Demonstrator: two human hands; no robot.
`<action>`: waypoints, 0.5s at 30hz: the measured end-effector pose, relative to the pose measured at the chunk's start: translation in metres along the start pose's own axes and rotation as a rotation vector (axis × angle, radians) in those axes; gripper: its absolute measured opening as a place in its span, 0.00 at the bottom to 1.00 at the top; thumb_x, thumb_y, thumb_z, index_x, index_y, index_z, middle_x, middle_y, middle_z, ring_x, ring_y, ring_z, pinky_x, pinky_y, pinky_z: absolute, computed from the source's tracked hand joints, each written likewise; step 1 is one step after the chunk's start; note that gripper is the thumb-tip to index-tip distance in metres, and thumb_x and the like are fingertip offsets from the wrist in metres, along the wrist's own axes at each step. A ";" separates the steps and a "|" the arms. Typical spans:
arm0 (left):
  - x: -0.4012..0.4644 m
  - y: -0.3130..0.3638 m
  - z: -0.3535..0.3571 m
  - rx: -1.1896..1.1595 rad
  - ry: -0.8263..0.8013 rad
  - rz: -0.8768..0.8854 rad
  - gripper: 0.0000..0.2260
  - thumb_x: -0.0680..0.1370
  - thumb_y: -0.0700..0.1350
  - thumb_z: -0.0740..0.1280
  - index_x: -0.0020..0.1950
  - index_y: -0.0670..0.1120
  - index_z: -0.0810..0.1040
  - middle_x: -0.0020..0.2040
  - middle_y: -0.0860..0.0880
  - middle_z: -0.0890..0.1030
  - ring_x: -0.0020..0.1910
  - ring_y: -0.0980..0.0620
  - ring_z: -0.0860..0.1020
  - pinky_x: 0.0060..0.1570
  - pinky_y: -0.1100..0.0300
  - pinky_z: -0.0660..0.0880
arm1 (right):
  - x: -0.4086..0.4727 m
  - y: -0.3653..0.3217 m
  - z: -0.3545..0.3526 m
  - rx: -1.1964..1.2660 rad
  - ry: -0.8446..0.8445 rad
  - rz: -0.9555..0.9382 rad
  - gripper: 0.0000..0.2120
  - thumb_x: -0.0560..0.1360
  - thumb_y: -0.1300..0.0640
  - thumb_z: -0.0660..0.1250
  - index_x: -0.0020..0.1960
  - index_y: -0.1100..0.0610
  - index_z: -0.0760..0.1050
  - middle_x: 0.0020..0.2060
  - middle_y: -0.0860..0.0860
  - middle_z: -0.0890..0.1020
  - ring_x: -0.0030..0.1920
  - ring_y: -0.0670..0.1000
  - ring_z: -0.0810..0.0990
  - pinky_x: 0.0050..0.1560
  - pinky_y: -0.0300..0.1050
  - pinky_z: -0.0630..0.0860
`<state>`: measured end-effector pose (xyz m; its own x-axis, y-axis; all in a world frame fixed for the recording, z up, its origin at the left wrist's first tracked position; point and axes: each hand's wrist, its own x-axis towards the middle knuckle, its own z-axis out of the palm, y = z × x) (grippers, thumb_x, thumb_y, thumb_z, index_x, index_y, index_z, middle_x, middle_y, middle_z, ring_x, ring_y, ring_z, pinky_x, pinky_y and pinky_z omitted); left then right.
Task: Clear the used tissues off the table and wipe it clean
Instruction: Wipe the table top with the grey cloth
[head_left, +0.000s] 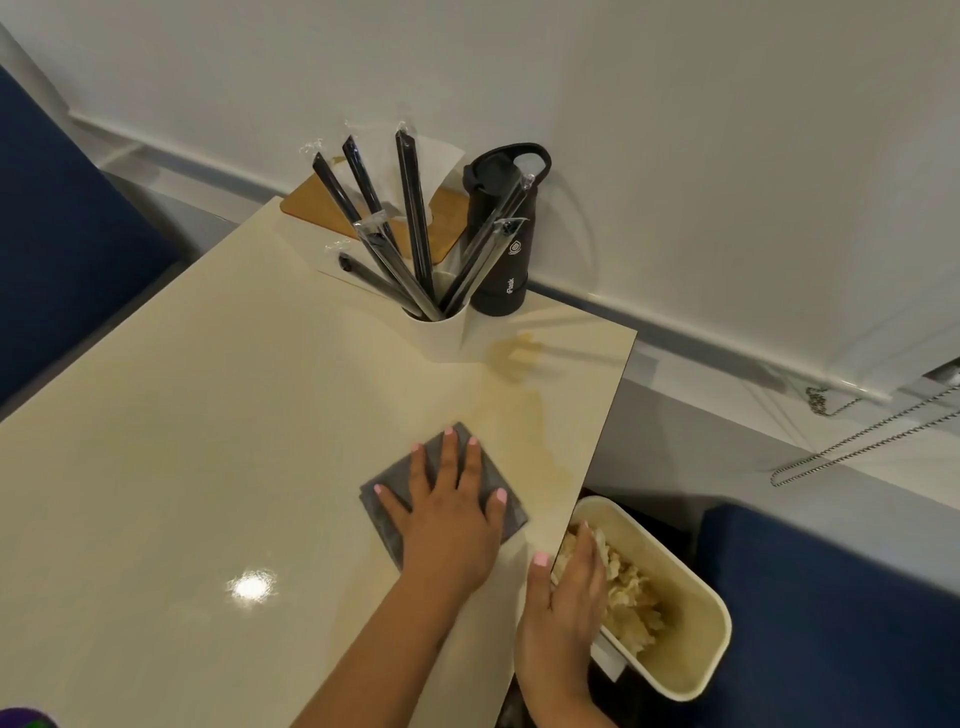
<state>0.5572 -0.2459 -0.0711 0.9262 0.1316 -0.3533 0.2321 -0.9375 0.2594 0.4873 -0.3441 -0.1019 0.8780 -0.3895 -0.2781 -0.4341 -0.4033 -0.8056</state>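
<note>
Fingers spread, my left hand (448, 512) is pressing one cloth (395, 514) near the table (156, 467) edge; my right hand (563, 618) is gripping one bin (691, 649).

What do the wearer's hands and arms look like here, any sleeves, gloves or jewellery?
Both forearms are bare to the frame edge: no sleeves or gloves. Left hand and right hand have light pink polished nails. No rings, watch or bracelets show.

Cloth (441, 493) on table (208, 441), bin (691, 623) right of it, bottle (501, 234) at the back.
</note>
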 end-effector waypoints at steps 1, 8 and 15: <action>0.002 -0.003 -0.009 -0.034 -0.025 -0.018 0.25 0.81 0.57 0.48 0.77 0.57 0.44 0.77 0.57 0.41 0.76 0.48 0.41 0.68 0.34 0.41 | -0.001 -0.005 -0.002 -0.069 0.057 -0.062 0.34 0.73 0.34 0.46 0.75 0.47 0.53 0.74 0.49 0.58 0.73 0.50 0.55 0.71 0.52 0.54; 0.007 -0.050 -0.049 -0.331 0.279 -0.077 0.20 0.79 0.41 0.57 0.67 0.60 0.70 0.69 0.57 0.71 0.69 0.56 0.66 0.67 0.51 0.53 | -0.001 -0.050 0.035 -0.190 -0.197 -0.743 0.17 0.77 0.54 0.54 0.65 0.50 0.67 0.71 0.46 0.64 0.74 0.47 0.55 0.73 0.54 0.57; 0.009 -0.096 -0.047 -0.148 0.327 -0.198 0.25 0.77 0.35 0.56 0.71 0.55 0.66 0.75 0.53 0.61 0.75 0.52 0.54 0.69 0.44 0.47 | 0.017 -0.071 0.088 -0.761 -0.189 -0.648 0.30 0.74 0.43 0.50 0.70 0.57 0.68 0.71 0.56 0.67 0.72 0.59 0.63 0.68 0.62 0.52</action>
<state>0.5571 -0.1399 -0.0567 0.8993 0.4230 -0.1115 0.4339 -0.8302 0.3501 0.5503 -0.2492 -0.0955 0.9786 0.2021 -0.0378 0.1815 -0.9358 -0.3021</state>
